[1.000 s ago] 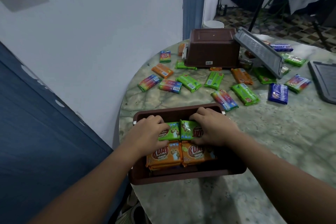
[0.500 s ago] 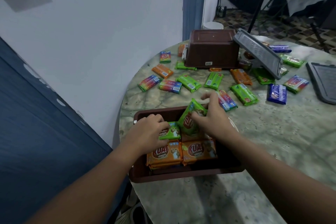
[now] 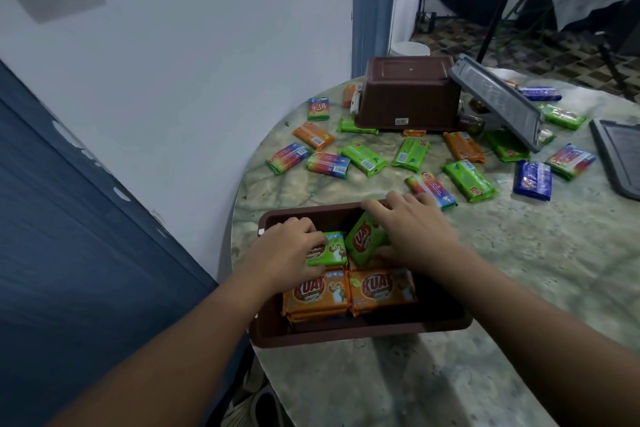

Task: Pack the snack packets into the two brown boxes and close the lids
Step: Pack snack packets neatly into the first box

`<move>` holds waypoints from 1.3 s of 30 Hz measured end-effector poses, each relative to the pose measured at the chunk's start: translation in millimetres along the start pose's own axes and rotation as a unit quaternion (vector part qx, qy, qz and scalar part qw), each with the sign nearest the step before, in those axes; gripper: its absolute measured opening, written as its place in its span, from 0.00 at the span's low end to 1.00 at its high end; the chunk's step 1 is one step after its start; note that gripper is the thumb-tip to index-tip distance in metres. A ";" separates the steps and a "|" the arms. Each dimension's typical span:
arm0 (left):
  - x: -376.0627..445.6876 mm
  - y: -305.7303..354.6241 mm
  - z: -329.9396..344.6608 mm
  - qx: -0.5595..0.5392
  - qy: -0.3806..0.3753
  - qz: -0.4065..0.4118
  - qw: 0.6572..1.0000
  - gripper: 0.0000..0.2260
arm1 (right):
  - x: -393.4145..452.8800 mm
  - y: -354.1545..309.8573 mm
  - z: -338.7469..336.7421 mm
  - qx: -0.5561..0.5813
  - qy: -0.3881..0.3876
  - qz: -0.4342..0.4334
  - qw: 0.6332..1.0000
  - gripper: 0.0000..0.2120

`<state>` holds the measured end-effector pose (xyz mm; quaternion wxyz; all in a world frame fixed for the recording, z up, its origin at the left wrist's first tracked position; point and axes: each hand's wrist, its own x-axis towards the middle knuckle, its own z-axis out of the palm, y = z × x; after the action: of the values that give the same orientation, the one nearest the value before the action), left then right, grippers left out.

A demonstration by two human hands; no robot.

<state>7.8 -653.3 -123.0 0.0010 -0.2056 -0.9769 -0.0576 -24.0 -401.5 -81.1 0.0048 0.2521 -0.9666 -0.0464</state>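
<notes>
An open brown box [image 3: 349,334] sits at the table's near edge, holding two stacks of orange packets [image 3: 349,291] in its near half. My left hand [image 3: 287,250] rests with curled fingers on a flat green packet [image 3: 329,251] in the far left of the box. My right hand [image 3: 415,236] grips a second green packet [image 3: 363,241], tilted on edge beside the first. A second brown box [image 3: 408,97] lies upside down at the back. Several loose packets [image 3: 363,158], green, orange, rainbow and blue, are scattered between the boxes.
A grey lid [image 3: 498,100] leans against the upturned box. Another dark lid [image 3: 620,156] lies at the right edge of the marble table [image 3: 519,288]. A white wall and a blue panel stand to the left; a fan stand is beyond the table.
My right hand lifted the right green packet from flat to tilted on edge, and it now sits lower in the box. My left hand stayed on the left green packet.
</notes>
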 end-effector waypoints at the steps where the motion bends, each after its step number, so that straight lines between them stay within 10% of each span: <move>1: -0.2 -0.2 -0.1 -0.001 0.001 0.001 1.000 0.24 | -1.7 -0.5 2.3 -0.004 0.010 0.004 1.000 0.40; 17: -2.1 1.8 -0.7 0.010 0.035 0.012 0.999 0.25 | -9.8 -0.8 26.9 0.013 -0.056 0.068 0.996 0.43; 23: -2.9 7.3 -4.0 0.067 0.159 -0.125 0.977 0.28 | -7.4 7.8 28.0 0.127 0.104 0.089 0.982 0.30; 27: 9.1 -1.1 0.8 0.001 0.084 -0.253 0.964 0.25 | 4.4 11.6 32.3 0.136 0.073 0.089 0.984 0.28; 39: 40.7 -47.7 -6.7 -0.056 0.039 -0.245 0.967 0.18 | 63.7 5.5 24.8 0.116 -0.009 0.115 0.986 0.15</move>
<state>-48.8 -681.0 -120.7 0.0136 0.0424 -0.9919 -0.1190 -83.1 -425.6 -106.2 -0.0279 0.1378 -0.9879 0.0651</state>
